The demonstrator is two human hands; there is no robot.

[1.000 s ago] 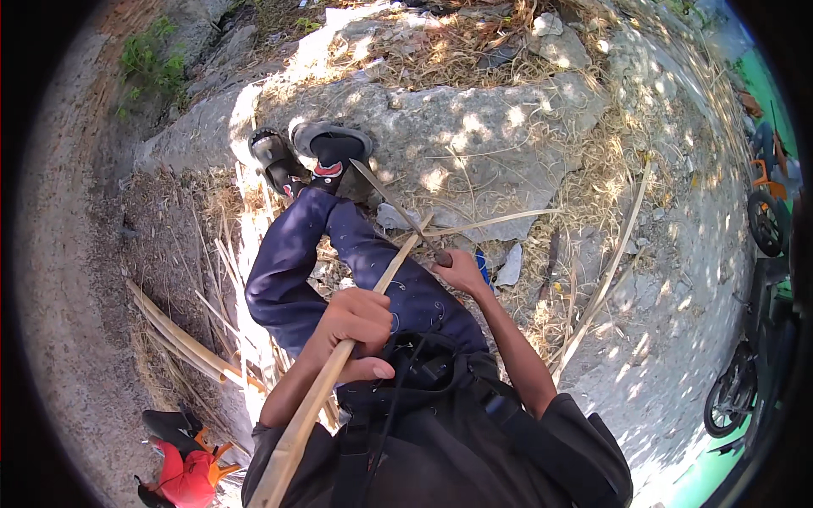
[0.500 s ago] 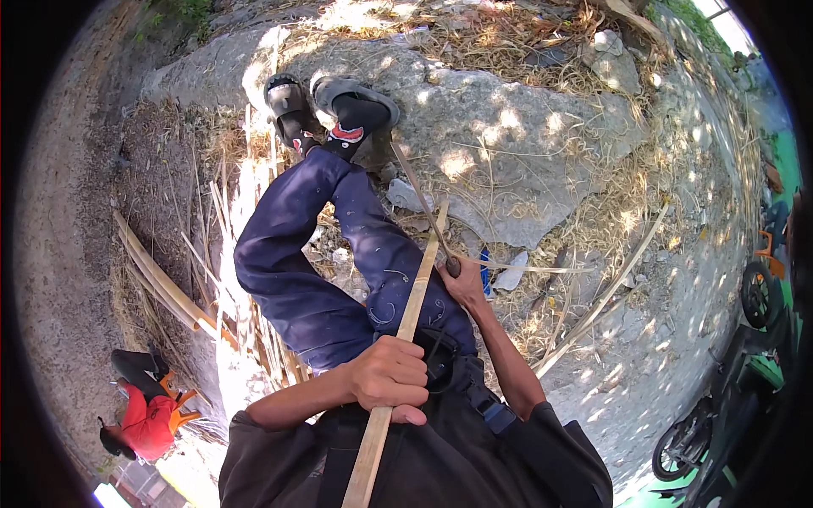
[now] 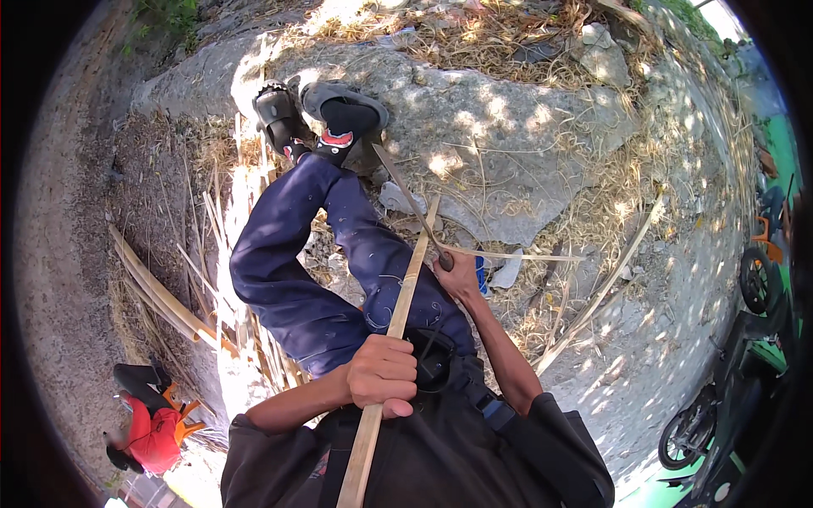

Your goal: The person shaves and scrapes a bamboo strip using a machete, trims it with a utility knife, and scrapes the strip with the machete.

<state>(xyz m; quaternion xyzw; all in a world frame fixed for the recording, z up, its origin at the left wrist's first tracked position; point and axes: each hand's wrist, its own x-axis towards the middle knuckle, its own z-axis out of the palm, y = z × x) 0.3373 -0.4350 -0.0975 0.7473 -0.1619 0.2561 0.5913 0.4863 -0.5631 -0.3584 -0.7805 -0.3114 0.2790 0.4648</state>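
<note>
Before torso (image 3: 449, 461): hands (image 3: 383, 370) grip pale strip (image 3: 410, 288), knife (image 3: 416, 208); red-patterned sock (image 3: 340, 131).

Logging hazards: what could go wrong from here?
The knife crosses the light strip beside the dark trouser leg; a slip might nick it. The bare left hand wraps the strip, so a splinter seems possible. The right hand is also bare.

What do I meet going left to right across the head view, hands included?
Person in red → leftmost shoe → left hand → right hand → pale stone → lower motorbike wheel → upper motorbike wheel.
</note>
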